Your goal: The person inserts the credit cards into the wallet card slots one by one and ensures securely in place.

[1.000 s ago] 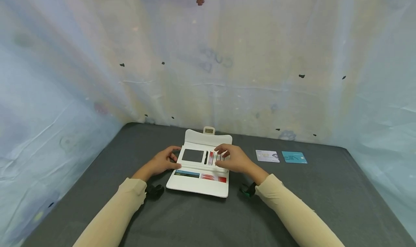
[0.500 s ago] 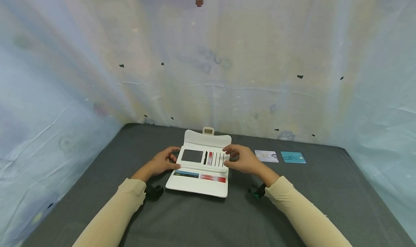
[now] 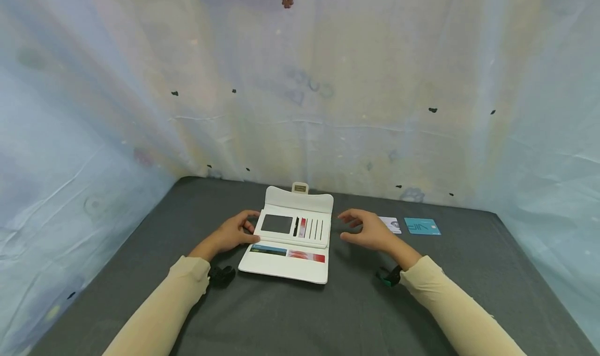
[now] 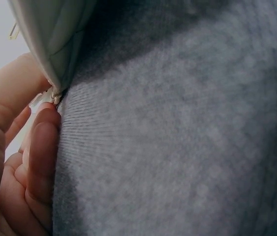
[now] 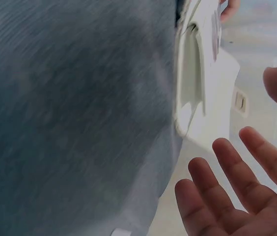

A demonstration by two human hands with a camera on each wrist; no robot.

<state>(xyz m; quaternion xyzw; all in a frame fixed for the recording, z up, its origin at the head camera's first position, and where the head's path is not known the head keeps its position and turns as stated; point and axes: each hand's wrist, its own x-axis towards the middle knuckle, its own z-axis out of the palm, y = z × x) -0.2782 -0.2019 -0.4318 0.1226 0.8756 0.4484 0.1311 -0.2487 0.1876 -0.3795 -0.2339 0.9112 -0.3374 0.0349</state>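
A white wallet lies unfolded on the dark cloth, its flap away from the person. Cards show in its lower pockets and in one upper slot; several slots beside that one show no card. My left hand holds the wallet's left edge, thumb on top; the left wrist view shows the fingers at that edge. Off the wallet's right side, my right hand hovers with parted fingers and nothing in them, as the right wrist view also shows of the hand.
A pale card, partly covered by my right hand, and a teal card lie on the dark-covered table at the right. A patterned cloth hangs behind and along the sides.
My right hand has moved off the wallet's card slots to the right, towards the pale card, and now hides part of it. The left hand and the wallet stay almost still.
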